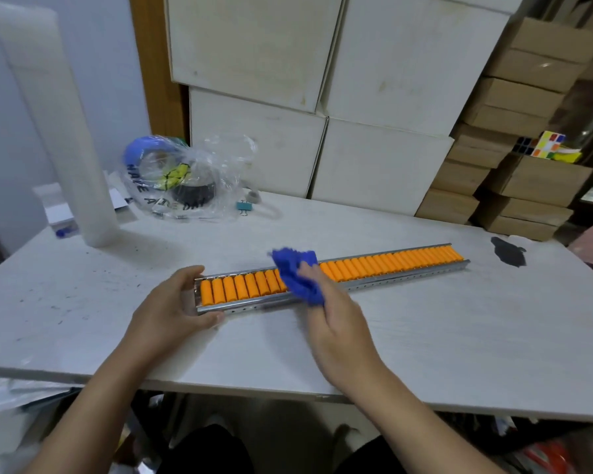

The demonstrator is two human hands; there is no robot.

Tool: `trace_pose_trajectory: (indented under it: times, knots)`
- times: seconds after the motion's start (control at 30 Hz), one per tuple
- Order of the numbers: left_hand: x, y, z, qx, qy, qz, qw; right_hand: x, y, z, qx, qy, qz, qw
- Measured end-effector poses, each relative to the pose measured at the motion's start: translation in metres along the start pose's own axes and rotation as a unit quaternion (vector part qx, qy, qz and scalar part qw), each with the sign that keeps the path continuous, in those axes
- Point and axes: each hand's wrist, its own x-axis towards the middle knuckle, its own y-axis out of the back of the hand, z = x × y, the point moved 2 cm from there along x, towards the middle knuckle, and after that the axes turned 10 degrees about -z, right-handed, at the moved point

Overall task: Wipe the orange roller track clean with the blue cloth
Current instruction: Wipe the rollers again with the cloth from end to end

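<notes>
The rollers likely spin freely, so the blue cloth (297, 275) may skate over them without scrubbing, or a loose fold may snag in a gap between rollers; a hard stroke could also slide the orange roller track (332, 273) along the tabletop (425, 336) if the brace slips. The track lies across the tabletop from left to far right. The left hand (172, 302) clasps its left end; the right hand (336, 323) has its grip bunched around the cloth, pressed on the rollers left of the middle.
</notes>
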Motion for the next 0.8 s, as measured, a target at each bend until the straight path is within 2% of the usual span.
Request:
trace_pose_trajectory:
  times: [0.07,0.1,0.17,0.33,0.53,0.63,0.8]
  knots:
    - [0.000,0.000,0.000,-0.001,-0.004,-0.003,1.000,-0.020,-0.007,0.024,-0.183,0.007,-0.103,0.978]
    - [0.001,0.000,-0.001,-0.004,-0.003,-0.005,1.000,-0.027,-0.012,0.034,-0.232,0.003,-0.153,0.960]
    - [0.004,-0.001,-0.001,-0.004,-0.001,-0.011,1.000,-0.035,-0.015,0.041,-0.259,-0.015,-0.217,0.941]
    - [0.007,-0.005,0.001,-0.008,0.005,-0.016,1.000,-0.042,-0.015,0.036,-0.233,-0.069,-0.225,0.944]
    - [0.023,-0.008,0.000,0.016,0.031,-0.007,0.999,-0.039,-0.019,0.039,-0.276,-0.047,-0.217,0.935]
    - [0.030,-0.010,-0.002,0.005,0.052,0.000,0.999,-0.037,-0.021,0.043,-0.272,-0.057,-0.210,0.937]
    - [0.042,-0.006,0.003,0.059,0.067,-0.034,0.995,-0.030,-0.021,0.047,-0.261,-0.099,-0.184,0.942]
